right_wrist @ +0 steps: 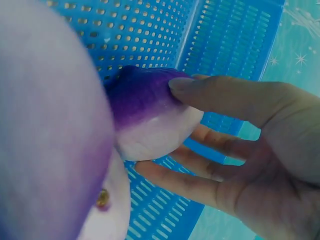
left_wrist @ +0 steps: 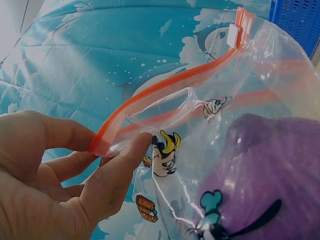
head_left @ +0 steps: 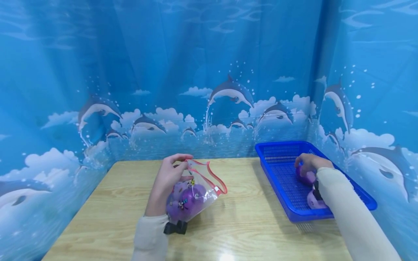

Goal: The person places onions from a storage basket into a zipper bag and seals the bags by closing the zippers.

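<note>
The left hand [head_left: 168,181] is pinching the red zip rim of a clear plastic cartoon-printed bag [head_left: 196,192] above the pale wooden worktop [head_left: 248,224], thumb and fingers curled on one corner of the strip. Purple round toys [head_left: 191,199] are already weighing the bag down, and its mouth is gaping only partly, so the thin rim could be slipping from that small pinch or folding shut. To the right, the right hand [head_left: 308,165] is closing its fingers around a purple-and-white smooth rounded toy [right_wrist: 150,117] inside the blue perforated plastic basket [head_left: 281,152]. The grip is looking loose on a slick surface; the toy could be rolling free.
</note>
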{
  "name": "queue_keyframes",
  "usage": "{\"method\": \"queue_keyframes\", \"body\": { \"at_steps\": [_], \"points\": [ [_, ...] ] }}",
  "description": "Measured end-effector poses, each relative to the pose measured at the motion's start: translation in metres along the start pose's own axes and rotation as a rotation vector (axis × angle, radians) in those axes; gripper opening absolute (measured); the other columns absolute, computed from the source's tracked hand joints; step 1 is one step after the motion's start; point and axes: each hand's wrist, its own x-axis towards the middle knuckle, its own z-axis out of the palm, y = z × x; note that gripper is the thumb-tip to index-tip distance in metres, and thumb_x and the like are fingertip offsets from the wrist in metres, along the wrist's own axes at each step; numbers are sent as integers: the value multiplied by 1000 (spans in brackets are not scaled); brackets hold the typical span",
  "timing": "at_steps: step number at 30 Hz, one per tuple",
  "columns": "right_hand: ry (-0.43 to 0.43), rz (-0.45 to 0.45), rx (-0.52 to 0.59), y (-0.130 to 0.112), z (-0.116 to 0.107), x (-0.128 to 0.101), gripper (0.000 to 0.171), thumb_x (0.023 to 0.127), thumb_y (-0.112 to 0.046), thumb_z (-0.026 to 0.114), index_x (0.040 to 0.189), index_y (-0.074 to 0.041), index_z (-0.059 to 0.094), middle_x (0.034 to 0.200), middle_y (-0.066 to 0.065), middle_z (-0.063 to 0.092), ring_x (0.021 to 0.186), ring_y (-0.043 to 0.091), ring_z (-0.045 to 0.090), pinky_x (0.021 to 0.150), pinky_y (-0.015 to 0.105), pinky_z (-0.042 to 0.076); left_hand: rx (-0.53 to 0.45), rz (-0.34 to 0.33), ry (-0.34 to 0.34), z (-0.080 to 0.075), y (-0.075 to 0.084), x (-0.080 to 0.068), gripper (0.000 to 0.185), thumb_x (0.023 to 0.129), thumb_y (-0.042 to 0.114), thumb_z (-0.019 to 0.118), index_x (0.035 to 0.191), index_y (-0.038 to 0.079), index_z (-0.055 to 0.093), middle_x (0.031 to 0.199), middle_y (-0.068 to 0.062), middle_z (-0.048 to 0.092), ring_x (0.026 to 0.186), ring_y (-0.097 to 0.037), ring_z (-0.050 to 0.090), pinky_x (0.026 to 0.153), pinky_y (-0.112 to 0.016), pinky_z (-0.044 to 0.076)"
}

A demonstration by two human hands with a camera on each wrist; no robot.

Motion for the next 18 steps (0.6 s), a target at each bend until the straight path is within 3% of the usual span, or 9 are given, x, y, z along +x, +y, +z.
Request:
{"method": "queue_keyframes", "body": {
  "at_steps": [7, 11, 18],
  "points": [
    [-84, -204, 75, 0, -2, 10, 53, 82, 5, 63, 135, -1, 60, 128, 32, 51, 99, 31, 61, 81, 49, 66, 3, -7, 4, 0, 0, 0, 31, 105, 7, 50, 129, 9, 69, 129, -16, 52, 107, -31, 64, 79, -36, 68],
    [-109, -213, 104, 0, -2, 12, 50, 85, 4, 63, 135, 1, 58, 121, 27, 53, 96, 29, 61, 82, 49, 66, 5, -7, 3, 0, 0, 0, 31, 105, 7, 50, 129, 9, 69, 129, -16, 52, 104, -30, 65, 79, -36, 68],
    [-110, -201, 150, 4, 2, 11, 49, 87, -1, 71, 133, 0, 53, 128, 32, 53, 100, 31, 64, 87, 51, 65, 10, -3, 6, 0, 0, 0, 31, 104, 7, 51, 129, 10, 69, 129, -16, 52, 105, -32, 64, 78, -35, 68]
  ]
}}
